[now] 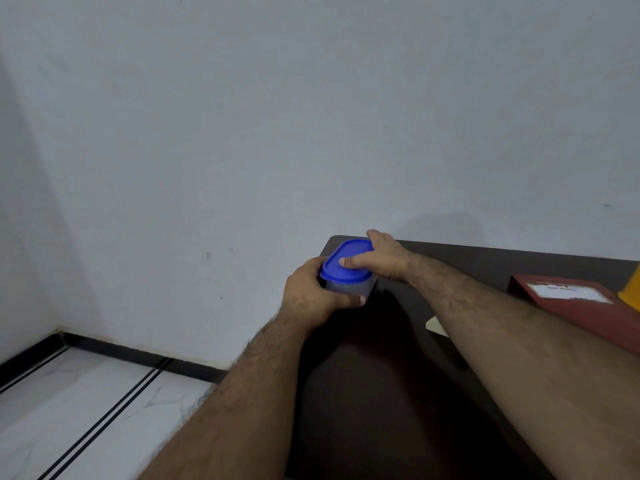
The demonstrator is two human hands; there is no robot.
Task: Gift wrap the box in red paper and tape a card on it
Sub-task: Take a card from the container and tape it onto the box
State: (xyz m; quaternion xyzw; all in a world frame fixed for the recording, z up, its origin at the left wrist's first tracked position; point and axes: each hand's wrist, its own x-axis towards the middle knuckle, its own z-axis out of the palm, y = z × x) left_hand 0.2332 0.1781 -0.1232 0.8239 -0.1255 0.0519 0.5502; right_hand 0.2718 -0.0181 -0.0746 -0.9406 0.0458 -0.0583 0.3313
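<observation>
A clear plastic box with a blue lid stands at the far left corner of the dark table. My left hand wraps around its near left side, thumb across the front. My right hand grips the lid from the right, thumb lying on top and fingers over the far edge. At the right edge lies a red-wrapped flat package with a white card on its top. A pale scrap of paper peeks out beside my right forearm.
A plain grey wall rises right behind the table. A yellow object shows at the right edge behind the red package. To the left, the white tiled floor with black stripes lies below the table's edge.
</observation>
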